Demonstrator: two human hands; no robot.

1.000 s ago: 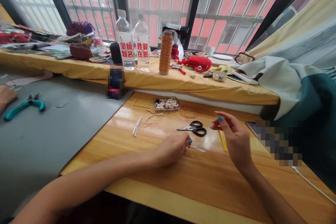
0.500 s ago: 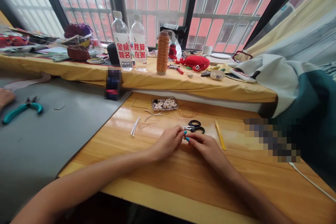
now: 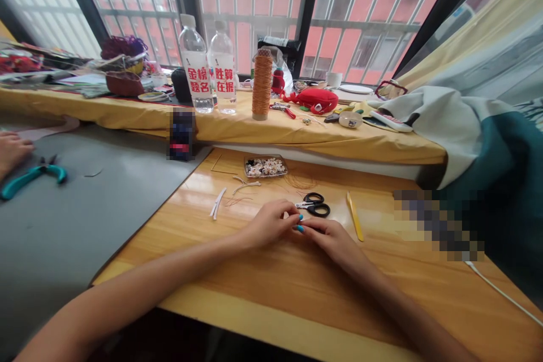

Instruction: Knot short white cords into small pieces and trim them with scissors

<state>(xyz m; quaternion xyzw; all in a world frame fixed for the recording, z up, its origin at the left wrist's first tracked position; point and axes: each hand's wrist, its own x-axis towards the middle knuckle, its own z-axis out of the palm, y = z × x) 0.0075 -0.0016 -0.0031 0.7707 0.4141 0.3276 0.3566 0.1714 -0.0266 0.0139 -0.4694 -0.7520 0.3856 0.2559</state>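
Observation:
My left hand (image 3: 274, 220) and my right hand (image 3: 328, 237) meet fingertip to fingertip over the wooden table (image 3: 237, 288). Both are closed in a pinch; whatever lies between the blue-nailed fingertips is too small and hidden to name. Just beyond them rest black-handled scissors (image 3: 316, 203). To the right of my right hand lies a yellow, stick-like tool (image 3: 355, 218). Farther back stands a clear tray (image 3: 266, 174) of small white and dark pieces. White strips (image 3: 218, 203) and a curved pale piece (image 3: 246, 184) lie left of the scissors.
At far left, another person's hand (image 3: 12, 153) rests near teal-handled pliers (image 3: 36, 175) on a grey mat (image 3: 102, 209). On the cloth-covered ledge stand two bottles (image 3: 197, 73) and an orange thread spool (image 3: 262, 87). A white cable (image 3: 504, 294) crosses the right side.
My fingertips have shifted slightly against each other, and my left fingers are a little more arched. At far left, the other person's hand has moved farther into view.

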